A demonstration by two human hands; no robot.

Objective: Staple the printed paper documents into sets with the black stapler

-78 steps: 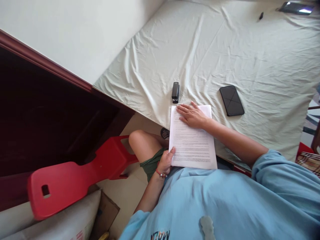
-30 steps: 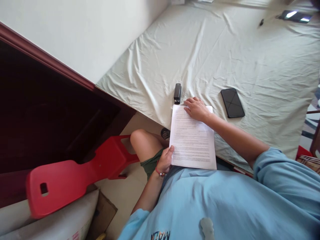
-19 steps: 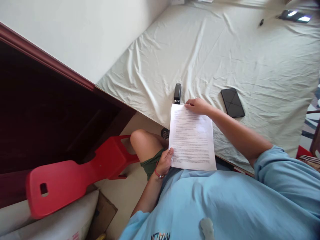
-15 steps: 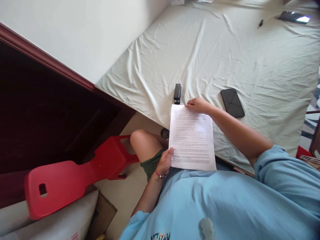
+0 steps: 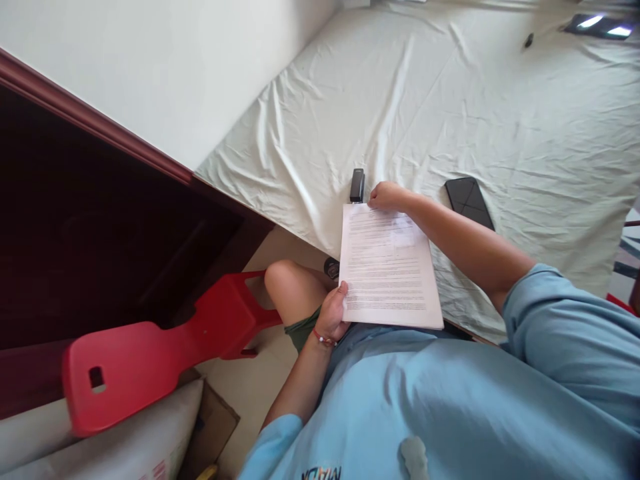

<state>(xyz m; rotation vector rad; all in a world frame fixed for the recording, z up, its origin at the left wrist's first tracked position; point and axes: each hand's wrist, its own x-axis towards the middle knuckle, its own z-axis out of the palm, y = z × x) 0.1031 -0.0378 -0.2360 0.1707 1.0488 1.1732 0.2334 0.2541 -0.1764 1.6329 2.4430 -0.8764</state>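
Observation:
A stack of printed paper sheets (image 5: 387,267) lies slanted between my hands, partly over the cloth-covered surface and partly above my lap. My left hand (image 5: 333,312) grips its lower left edge, thumb on top and fingers underneath. At the top edge, my right hand (image 5: 387,197) has its fingers closed on the paper. Just beyond the top left corner sits a black stapler (image 5: 357,185), its near end close to the sheets. To the right of my right forearm lies a dark phone (image 5: 469,202), partly covered by the arm.
A pale wrinkled cloth (image 5: 310,147) covers the wide surface ahead. Far right are a dark shiny device (image 5: 597,27) and a small black object (image 5: 529,40). A red plastic chair (image 5: 135,363) stands at left beside sacks (image 5: 150,433) and a cardboard box (image 5: 215,420).
The paper stack has risen slightly in view, its lower right corner shifting right, and its sheet edges now show there. Both hands keep hold. The view has shifted a little.

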